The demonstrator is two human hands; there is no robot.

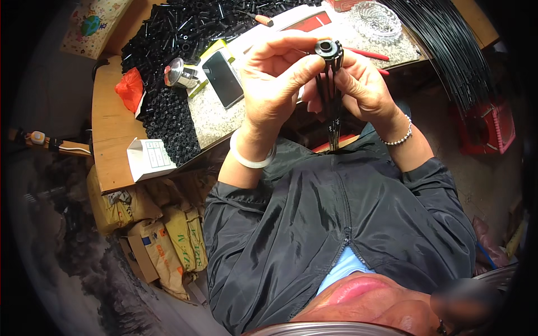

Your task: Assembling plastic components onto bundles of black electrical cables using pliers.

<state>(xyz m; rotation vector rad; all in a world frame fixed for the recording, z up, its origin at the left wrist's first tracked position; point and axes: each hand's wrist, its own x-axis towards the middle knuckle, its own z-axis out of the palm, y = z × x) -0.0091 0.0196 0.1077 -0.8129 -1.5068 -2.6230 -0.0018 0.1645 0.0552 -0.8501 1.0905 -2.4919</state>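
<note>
At a cluttered bench (pixel 106 117), left hand (pixel 277 78) and right hand (pixel 364 87) grip a black collared bundle (pixel 334 109), one o'clock; even pressure should prevent slipping.

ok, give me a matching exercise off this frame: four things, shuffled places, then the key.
Things
1. black slim-rod bundle with a round, holed cap
2. dark-screened rectangular smartphone
3. clear ridged glass dish
4. white open cardboard box

Places
A. beside the long black rods draped over the desk edge
B. near-left corner of the brown wooden desk
C. in the fingers of the left hand and right hand
D. just left of the left hand

Pairs: 1-C, 2-D, 3-A, 4-B
</note>
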